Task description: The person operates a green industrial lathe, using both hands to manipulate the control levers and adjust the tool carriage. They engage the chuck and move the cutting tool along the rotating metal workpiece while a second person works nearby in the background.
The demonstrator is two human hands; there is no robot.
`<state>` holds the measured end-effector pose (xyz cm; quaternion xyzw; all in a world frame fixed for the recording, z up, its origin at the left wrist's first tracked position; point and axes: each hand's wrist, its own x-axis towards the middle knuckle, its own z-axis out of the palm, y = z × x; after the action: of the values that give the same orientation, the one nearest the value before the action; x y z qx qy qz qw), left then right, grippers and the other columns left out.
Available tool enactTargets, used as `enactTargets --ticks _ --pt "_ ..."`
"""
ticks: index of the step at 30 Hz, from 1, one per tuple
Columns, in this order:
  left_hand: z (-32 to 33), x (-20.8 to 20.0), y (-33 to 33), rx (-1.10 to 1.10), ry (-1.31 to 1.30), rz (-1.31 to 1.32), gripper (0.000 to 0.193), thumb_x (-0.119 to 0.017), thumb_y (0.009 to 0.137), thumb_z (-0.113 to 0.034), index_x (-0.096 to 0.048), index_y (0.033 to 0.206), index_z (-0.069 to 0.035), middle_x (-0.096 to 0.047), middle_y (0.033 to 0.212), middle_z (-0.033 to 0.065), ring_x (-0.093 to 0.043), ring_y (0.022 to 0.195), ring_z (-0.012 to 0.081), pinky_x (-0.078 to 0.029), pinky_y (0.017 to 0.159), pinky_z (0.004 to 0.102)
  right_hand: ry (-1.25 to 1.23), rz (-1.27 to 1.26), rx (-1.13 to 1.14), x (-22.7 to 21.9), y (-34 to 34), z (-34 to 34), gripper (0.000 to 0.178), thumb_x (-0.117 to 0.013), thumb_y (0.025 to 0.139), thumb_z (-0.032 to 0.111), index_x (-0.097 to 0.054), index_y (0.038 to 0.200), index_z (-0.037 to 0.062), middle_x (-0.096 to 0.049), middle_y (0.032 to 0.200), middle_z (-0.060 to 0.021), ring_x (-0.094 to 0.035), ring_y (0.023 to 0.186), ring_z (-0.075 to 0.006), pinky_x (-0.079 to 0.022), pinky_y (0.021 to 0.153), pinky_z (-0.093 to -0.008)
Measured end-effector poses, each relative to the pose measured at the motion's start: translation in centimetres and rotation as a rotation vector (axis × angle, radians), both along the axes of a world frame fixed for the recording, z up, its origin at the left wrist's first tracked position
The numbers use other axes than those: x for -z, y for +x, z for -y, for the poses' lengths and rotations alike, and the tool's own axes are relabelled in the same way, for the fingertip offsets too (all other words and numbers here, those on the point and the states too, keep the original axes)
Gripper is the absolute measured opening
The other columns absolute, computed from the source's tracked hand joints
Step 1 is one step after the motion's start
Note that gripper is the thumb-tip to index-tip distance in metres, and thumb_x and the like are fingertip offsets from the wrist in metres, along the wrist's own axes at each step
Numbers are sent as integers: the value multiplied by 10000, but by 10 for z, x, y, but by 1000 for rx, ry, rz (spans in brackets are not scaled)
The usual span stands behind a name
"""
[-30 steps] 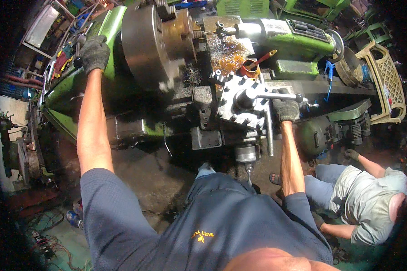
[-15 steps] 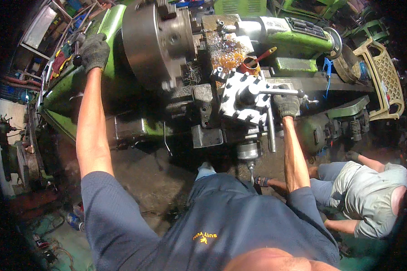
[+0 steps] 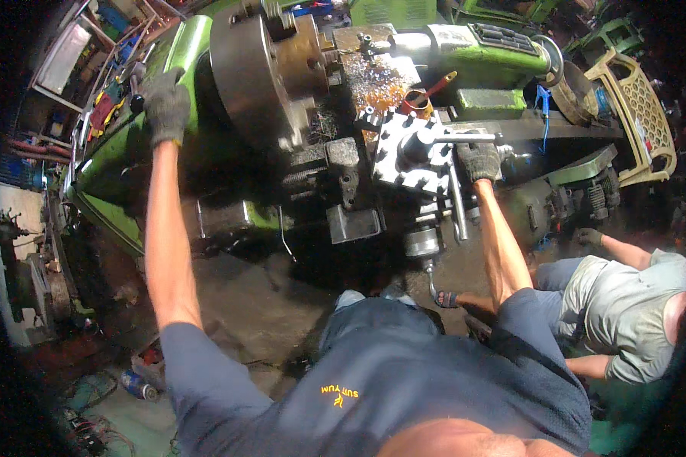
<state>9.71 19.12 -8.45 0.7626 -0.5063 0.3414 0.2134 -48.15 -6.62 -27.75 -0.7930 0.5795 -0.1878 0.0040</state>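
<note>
While we stand over the lathe, our shirt (image 3: 442,354) fills the near view and bears yellow lettering (image 3: 340,394) with a small emblem, upside down to us. We find no other writing that we can read.

Beyond the shirt, a rod (image 3: 458,206) slants down just left of our right wrist. Our gloved right hand (image 3: 479,161) is at the lever (image 3: 457,139), near its outer end. The lever lies across the far side of the hand, its long axis left to right; its inner end meets the hub on top of the tool post (image 3: 405,164), left of the hand. The right hand is nearer to it; the left is well apart. The fingers are bent, but we cannot tell whether they grip the lever or a part beneath it.

Our gloved left hand (image 3: 166,108) is at the green headstock (image 3: 194,42), just right of a black knob (image 3: 137,103); we cannot tell what its fingers hold, if anything. Right of this hand is the chuck (image 3: 244,72).

Behind the tool post, a brush (image 3: 440,84) leans in a pot (image 3: 418,105); farther back is the tailstock (image 3: 484,57).
</note>
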Motion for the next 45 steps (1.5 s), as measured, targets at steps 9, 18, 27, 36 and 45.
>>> enactTargets --ticks 9,18,27,36,45 --pt "-44 14 -243 393 -240 -301 234 -644 803 32 -692 1019 -47 -699 1036 89 -646 1002 267 -499 942 366 60 -85 -25 12 0 11 429 -560 896 540 -702 1085 183 -722 1066 -128 -699 920 -364 -538 804 -494" --pt "73 0 -405 850 -136 -527 217 -708 757 -54 -722 973 -46 -694 994 154 -665 951 334 -517 883 440 164 428 -62 -10 -12 -3 287 -703 817 426 -743 986 196 -725 870 -127 -700 837 -350 -540 754 -433" --pt "155 15 -490 609 258 -440 139 -764 787 -222 -724 865 -114 -663 783 82 -639 718 292 -486 656 438 123 893 -158 -60 -91 114 244 -666 939 257 -716 945 18 -654 738 -36 -600 695 -115 -497 655 -320" --pt "163 47 -483 628 164 -330 75 -741 791 -196 -710 803 -128 -638 710 62 -626 669 275 -476 615 425 -259 447 254 -116 -161 388 611 -633 877 519 -608 1309 86 -654 1252 -229 -622 1186 -333 -470 1014 -411" --pt "148 57 -481 636 196 -331 81 -724 788 -212 -700 795 -134 -633 705 64 -619 657 276 -468 602 431 -583 -111 528 -35 -201 535 387 -515 936 388 -669 746 89 -683 734 -131 -674 667 -298 -544 678 -442"
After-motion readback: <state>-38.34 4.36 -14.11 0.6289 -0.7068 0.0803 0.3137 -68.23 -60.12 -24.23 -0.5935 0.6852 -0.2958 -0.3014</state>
